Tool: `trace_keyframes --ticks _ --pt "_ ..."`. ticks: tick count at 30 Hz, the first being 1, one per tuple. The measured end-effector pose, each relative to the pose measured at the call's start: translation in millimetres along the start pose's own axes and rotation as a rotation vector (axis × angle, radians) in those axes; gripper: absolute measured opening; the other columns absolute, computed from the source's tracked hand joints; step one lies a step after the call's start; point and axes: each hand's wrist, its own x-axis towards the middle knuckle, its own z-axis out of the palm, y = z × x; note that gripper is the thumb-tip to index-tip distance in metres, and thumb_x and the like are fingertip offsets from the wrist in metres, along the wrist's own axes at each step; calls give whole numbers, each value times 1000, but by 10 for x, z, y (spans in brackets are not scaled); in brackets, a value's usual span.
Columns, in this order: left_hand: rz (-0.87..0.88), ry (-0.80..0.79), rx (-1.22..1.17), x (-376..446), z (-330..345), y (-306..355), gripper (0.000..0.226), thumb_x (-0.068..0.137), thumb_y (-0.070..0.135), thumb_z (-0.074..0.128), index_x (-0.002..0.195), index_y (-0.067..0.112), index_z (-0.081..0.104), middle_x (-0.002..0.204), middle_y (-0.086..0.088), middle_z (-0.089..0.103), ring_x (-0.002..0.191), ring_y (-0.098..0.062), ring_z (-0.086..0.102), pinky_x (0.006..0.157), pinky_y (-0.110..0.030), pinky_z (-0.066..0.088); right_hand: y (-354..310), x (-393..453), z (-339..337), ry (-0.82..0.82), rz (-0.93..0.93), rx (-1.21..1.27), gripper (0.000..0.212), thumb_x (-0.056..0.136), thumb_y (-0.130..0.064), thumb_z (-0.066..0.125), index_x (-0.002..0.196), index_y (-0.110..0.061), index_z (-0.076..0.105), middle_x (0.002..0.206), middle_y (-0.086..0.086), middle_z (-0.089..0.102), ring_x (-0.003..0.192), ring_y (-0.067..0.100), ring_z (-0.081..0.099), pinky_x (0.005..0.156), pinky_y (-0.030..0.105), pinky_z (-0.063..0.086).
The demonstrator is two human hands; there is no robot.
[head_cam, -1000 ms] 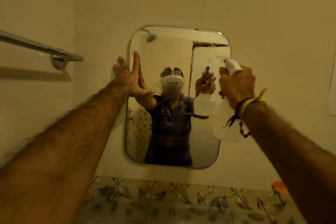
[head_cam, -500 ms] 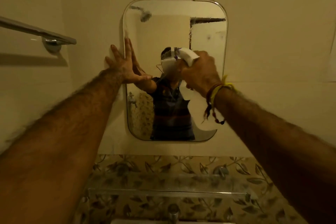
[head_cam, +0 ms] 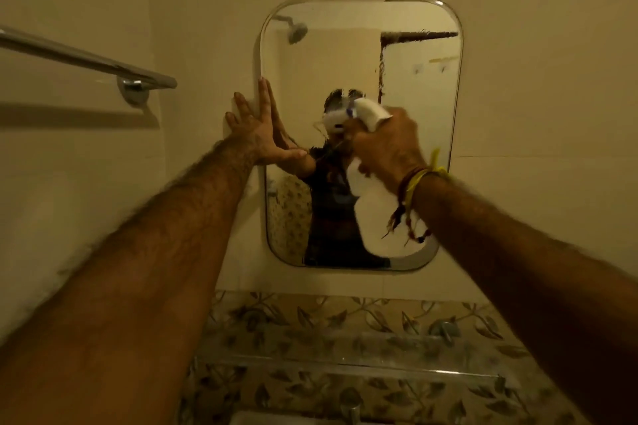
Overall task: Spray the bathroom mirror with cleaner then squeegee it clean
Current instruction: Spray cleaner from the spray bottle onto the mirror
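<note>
Glass: mirror [head_cam: 419, 86], upright with rounded corners, fixed to a cream wall; every place below is given relative to it.
Left hand: left hand [head_cam: 259, 134] spread flat with fingers apart, pressed against the mirror's left edge, partly on the glass and partly on the wall.
Right hand: right hand [head_cam: 388, 145] closed around the neck of a spray bottle [head_cam: 367, 198], held in front of the mirror's middle.
Bottle: white nozzle aimed at the glass; pale body hangs below the fist.
Squeegee: none in view.
Left of mirror: metal towel bar [head_cam: 86, 57] on the wall.
Below mirror: leaf-patterned tiles [head_cam: 310, 316] and a clear shelf [head_cam: 345, 360].
Stage, judged: spraying only; wiping not begun.
Risk one: the flat palm may leave smears, and spray landing there would be blocked, leaving a dry patch.
Risk two: a nozzle held this near could flood one spot, sending drips onto the shelf.
Risk three: mist may bounce toward the person.
Risk four: a wet grip may slip.
</note>
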Motion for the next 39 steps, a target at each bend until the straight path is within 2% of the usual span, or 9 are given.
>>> trace_keyframes --ticks 5,11,15,20,23,27,29,36,39 --pt "-10 4 38 -48 24 37 156 55 82 75 149 31 -39 161 -20 -34 150 -48 -20 123 -64 5 261 99 -601 240 75 -1 39 90 -21 69 129 -19 62 83 -12 62 62 2 62 40 11 47" --pt "-25 29 26 -162 60 47 151 57 79 76 153 31 -31 163 -20 -28 151 -51 -13 122 -67 9 584 -47 -972 335 135 -157 38 85 -32 70 122 -21 66 94 -6 63 71 14 69 41 19 52" --pt "-38 19 65 -226 184 21 149 58 81 73 153 32 -31 164 -20 -26 151 -52 -11 119 -69 13 661 -259 -843 275 115 -178 40 85 -32 73 121 -16 65 76 -17 52 61 6 61 35 13 46" --pt "-29 -31 19 -297 240 -61 158 48 83 73 152 30 -34 163 -21 -29 151 -51 -13 119 -69 12 546 -476 -483 113 84 -181 30 88 -25 69 115 -12 67 86 -4 64 79 23 69 64 43 63" --pt "-36 -120 -74 -297 211 -122 165 33 82 70 148 35 -38 161 -15 -36 150 -50 -19 118 -70 8 484 -553 -220 17 7 -175 30 89 -24 66 117 -15 68 103 4 70 92 25 69 77 46 62" --pt "-25 -136 -87 -251 145 -137 161 50 73 83 143 38 -44 160 -16 -37 150 -50 -19 120 -68 9 287 -496 200 -10 -92 -143 35 91 -30 65 123 -15 64 115 8 68 106 27 65 92 38 56" --pt "-34 -143 -93 -230 111 -131 159 55 69 86 142 39 -44 161 -15 -37 150 -49 -18 120 -68 10 166 -444 371 20 -147 -215 35 91 -31 65 123 -17 64 117 8 66 108 25 63 88 26 51" --pt "-57 -193 -70 -212 34 -89 155 62 63 86 140 39 -47 161 -15 -36 151 -50 -12 120 -67 16 -25 -347 606 -64 -211 0 34 89 -24 68 120 -10 64 102 0 65 96 17 62 78 21 44" --pt "-84 -223 -58 -195 21 -68 156 62 64 86 138 40 -48 160 -14 -37 151 -50 -14 120 -67 15 35 -292 511 -38 -171 -18 38 91 -22 67 127 -10 61 113 7 67 100 19 63 82 27 53"
